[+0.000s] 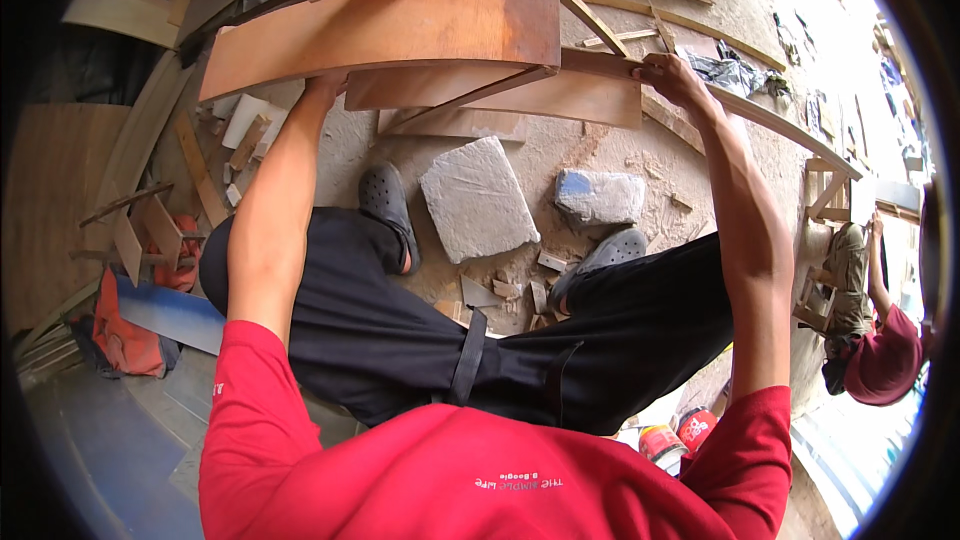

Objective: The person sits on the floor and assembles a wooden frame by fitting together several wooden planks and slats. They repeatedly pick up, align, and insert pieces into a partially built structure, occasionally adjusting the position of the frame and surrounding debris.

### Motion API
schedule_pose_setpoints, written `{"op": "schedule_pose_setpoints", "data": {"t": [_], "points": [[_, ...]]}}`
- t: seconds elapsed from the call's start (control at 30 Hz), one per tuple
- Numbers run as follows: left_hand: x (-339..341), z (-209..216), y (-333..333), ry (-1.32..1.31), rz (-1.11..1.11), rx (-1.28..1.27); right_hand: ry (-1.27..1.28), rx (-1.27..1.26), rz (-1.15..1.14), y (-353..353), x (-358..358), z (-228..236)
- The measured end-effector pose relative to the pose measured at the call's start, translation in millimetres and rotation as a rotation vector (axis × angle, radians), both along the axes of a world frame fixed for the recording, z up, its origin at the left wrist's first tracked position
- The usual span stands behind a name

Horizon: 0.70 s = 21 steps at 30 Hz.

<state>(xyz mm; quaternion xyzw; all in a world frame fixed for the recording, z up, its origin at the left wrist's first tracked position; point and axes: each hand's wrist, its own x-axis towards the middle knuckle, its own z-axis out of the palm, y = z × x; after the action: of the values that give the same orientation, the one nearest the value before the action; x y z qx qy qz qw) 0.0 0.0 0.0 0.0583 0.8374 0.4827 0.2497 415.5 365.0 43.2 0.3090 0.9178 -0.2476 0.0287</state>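
The dusty floor [560, 145] is the largest thing here, and over it, in front of the person, a wooden frame [390, 30] is held up in the upper part of the view. Its long axis goes from left to right, across the person's body, roughly along the line from one hand to the other. The biggest part of it is a wide orange-brown panel, which reaches past the left hand on the left side and ends before the right hand on the other side. Below this panel a paler panel [590, 100] shows, and it seems to belong to the same frame. On the floor, nearer to the body than the frame, lies a rough pale slab [480, 198] between the two feet, and just to its right a smaller block [605, 197] with a blue patch. The left hand [322, 88] is the nearer one to the middle of the wide panel; it comes to the lower edge, but its fingers go behind the wood, so I cannot tell how they close. The right hand [672, 78] is beyond the panel's right end, its grip closed around the frame's narrow dark rail [595, 62]. Smallest are the wood scraps [505, 290], scattered near the slab.
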Motion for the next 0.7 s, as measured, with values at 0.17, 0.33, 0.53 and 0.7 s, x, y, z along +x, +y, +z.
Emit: {"op": "schedule_pose_setpoints", "data": {"t": [0.17,0.33,0.53,0.7], "points": [[17.2,7.7,17.5,-0.095,-0.217,0.062,0.015,-0.030,-0.020,14.9,25.9,-3.9],[-2.9,-5.5,-1.9,-0.123,-0.226,0.014,0.006,-0.022,0.001,12.9,14.6,-7.1],[6.7,-8.0,9.2,0.000,-0.140,0.050,-0.002,-0.019,-0.033,10.5,17.2,-5.0],[12.0,-7.9,11.8,0.088,-0.090,0.014,-0.023,0.014,-0.032,5.6,15.6,3.2]]}}
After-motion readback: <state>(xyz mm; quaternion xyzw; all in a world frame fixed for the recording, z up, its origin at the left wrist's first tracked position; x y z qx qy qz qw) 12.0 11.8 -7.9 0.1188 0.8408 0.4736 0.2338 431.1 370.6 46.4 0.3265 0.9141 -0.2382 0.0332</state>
